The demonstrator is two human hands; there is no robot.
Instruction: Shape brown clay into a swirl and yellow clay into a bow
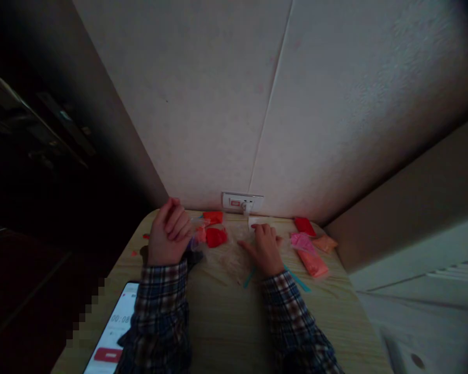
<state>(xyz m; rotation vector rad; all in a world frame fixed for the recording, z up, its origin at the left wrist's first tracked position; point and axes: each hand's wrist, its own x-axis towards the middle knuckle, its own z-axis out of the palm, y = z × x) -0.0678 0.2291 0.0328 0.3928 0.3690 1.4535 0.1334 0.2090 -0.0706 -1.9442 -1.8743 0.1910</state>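
Observation:
My left hand [169, 234] is raised over the table's left side, palm turned up and fingers curled closed. Whatever may be inside those fingers is hidden. Just right of it lie a red packet [216, 237] and an orange-red packet [212, 217] of what looks like soft clay, with clear plastic around them. My right hand [265, 248] rests palm down near the middle, thumb spread away from the fingers. By its thumb is a crumpled clear plastic bag [230, 257]. A small white piece [256, 222] lies at its fingertips, and blue-green strips [298, 279] show by the wrist.
On the right lie a pink packet [302, 241], a coral packet [313, 263], an orange packet [325, 243] and a red packet [304, 226]. A phone [115, 327] showing a timer sits by my left sleeve. Behind the table is a wall socket [242, 201].

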